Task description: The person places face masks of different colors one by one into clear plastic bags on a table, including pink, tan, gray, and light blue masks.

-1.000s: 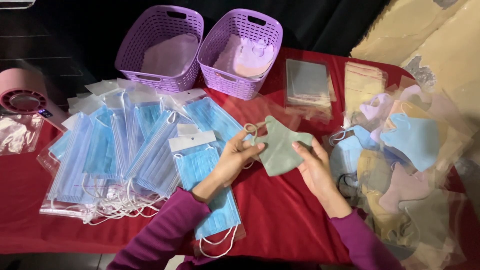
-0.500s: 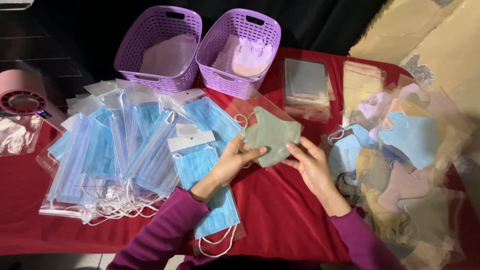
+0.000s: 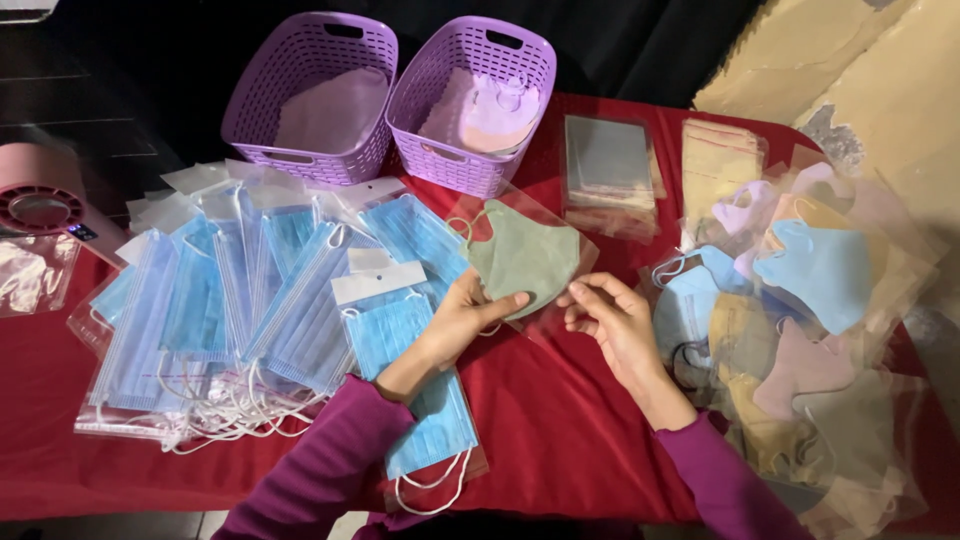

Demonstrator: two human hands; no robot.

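A sage green face mask (image 3: 525, 255) sits inside a clear plastic sleeve (image 3: 572, 228) above the red tablecloth (image 3: 560, 420). My left hand (image 3: 462, 318) pinches the mask's lower left edge, thumb on top. To its right my right hand (image 3: 612, 318) has its fingers curled at the sleeve's lower edge; whether it grips the film I cannot tell. Both arms wear purple sleeves.
Bagged blue surgical masks (image 3: 250, 300) fan out at left. Two purple baskets (image 3: 310, 95) (image 3: 470, 100) stand at the back, the right one holding pink masks. A stack of clear sleeves (image 3: 608, 165) lies beyond. Loose coloured masks (image 3: 800, 300) pile at right. A pink round device (image 3: 40, 205) sits far left.
The green mask has moved up and away from me and now lies inside the clear sleeve. Both hands have shifted with it, the right one sliding off the mask to the sleeve's edge.
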